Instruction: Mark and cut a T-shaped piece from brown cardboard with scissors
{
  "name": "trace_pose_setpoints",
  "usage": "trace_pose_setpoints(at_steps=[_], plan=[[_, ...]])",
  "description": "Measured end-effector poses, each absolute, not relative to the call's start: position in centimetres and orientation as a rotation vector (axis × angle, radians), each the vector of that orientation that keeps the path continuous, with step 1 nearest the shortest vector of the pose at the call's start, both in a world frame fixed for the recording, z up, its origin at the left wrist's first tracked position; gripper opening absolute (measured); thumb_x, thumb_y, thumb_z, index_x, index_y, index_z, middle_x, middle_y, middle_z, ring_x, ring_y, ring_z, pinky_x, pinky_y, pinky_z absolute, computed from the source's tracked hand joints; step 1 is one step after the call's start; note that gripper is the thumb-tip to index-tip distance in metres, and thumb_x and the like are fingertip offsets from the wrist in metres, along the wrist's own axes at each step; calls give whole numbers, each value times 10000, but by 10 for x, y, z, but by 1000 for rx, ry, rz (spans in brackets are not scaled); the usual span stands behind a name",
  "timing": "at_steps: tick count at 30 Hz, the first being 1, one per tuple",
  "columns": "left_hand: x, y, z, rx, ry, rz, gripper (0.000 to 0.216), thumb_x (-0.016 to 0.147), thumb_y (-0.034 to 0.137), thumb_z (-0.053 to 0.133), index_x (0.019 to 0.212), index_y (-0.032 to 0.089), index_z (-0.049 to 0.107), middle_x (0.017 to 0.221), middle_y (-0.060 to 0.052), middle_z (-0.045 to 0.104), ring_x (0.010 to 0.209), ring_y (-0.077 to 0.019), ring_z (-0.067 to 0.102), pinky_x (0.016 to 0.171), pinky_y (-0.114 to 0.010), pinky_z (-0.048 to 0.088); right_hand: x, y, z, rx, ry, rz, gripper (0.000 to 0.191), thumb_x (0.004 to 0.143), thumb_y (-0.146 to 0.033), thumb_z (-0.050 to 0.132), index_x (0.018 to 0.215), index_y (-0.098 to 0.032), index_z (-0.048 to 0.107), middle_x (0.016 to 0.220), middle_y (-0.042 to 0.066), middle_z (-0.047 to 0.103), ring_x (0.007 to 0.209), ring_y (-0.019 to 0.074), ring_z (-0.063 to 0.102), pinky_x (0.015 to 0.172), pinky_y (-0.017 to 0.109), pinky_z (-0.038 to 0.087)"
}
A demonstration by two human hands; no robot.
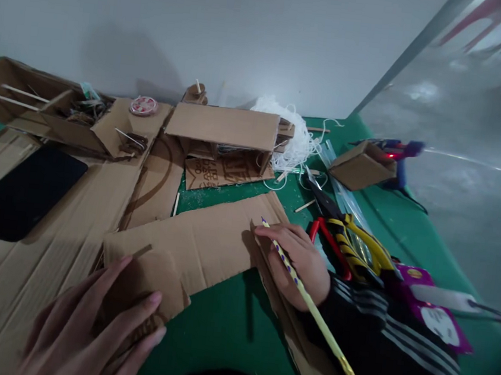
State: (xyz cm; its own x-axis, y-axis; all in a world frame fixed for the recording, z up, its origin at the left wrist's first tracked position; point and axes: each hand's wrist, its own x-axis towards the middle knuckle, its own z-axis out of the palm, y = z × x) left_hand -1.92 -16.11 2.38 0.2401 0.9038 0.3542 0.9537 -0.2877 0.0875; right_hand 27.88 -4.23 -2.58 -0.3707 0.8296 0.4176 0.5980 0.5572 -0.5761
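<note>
My right hand [298, 264] is closed around a yellow pencil [298, 282] with dark dots along its side. The pencil's tip points up and away, and the hand rests at the right end of a long cardboard strip [218, 238]. At the lower left, my left hand [92, 326] has its fingers over a smaller folded cardboard piece [155, 279] with brown print and grips it. This piece overlaps the strip's left end. The left palm and the piece's underside are hidden. Another long cardboard length [301, 342] runs beneath my right hand toward the front edge.
Behind stand a cardboard box with print [225, 125], an open cardboard tray [72, 133] and white stringy shreds [291, 138]. Yellow-black pliers [356, 246] and a glue gun [401, 152] in a cardboard holder [362, 166] lie right. A black tablet-like slab [24, 190] lies left.
</note>
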Motion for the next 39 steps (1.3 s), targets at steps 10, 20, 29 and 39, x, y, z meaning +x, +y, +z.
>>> trace_pose_setpoints(at_steps=[10,20,29,39], plan=[[57,-115,11,-2534,-1941,-432,147,873,382,614,982,350,708,1348,-84,576,1183,-327,542,915,-533,426,265,-59,-31,-1212,-2013,556,514,668,-44,430,1124,-196,614,1078,51,697,1067,250,552,960,416,405],[60,-107,5,-2594,-1904,-401,148,890,381,590,1003,349,681,1375,-83,557,1199,-311,524,935,-527,417,264,-58,-32,-1204,-1995,559,457,685,-82,442,1092,-191,620,1054,53,696,1039,253,552,932,420,401],[63,-102,-1,-2591,-1867,-464,128,879,351,606,965,342,700,1350,-92,570,1167,-307,550,921,-521,438,265,-57,-29,-1206,-1970,587,389,753,-138,432,1086,-169,630,1040,72,699,1038,254,553,922,425,402],[64,-101,-2,-2596,-1873,-480,124,872,348,616,957,337,705,1339,-100,579,1179,-315,548,924,-523,447,267,-57,-27,-1193,-1973,618,395,763,-154,434,1104,-175,631,1049,70,697,1051,261,553,925,430,403]])
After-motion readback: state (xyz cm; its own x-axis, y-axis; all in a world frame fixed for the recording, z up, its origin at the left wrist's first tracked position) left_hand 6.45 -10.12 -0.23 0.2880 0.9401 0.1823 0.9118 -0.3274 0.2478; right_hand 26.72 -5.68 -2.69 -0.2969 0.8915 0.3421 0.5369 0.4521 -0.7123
